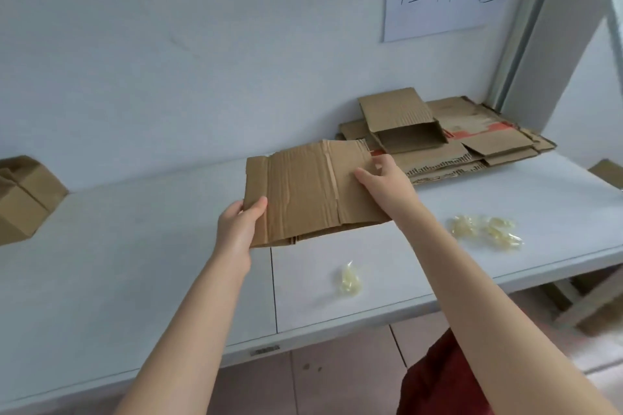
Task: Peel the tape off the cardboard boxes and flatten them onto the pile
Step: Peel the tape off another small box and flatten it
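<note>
Both hands, left [237, 227] and right [384, 184], grip flattened brown cardboard box [313, 192] above white table [168, 263], near flat-cardboard pile [472, 152]. Crumpled clear tape [485, 229] off. Taped box [23, 199] left.

- Bright, soft, even light with a cool bluish cast washes the wall [168, 44] and the white table [135, 263].
- Shadows are faint and soft-edged; the space beneath the table is dimmer.
- Wide-angle distortion bows the table's front edge and slants the window frame [527, 27] above its right end.
- Detail is soft throughout; the cardboard box [23, 199] at the table's left end is smeared.
</note>
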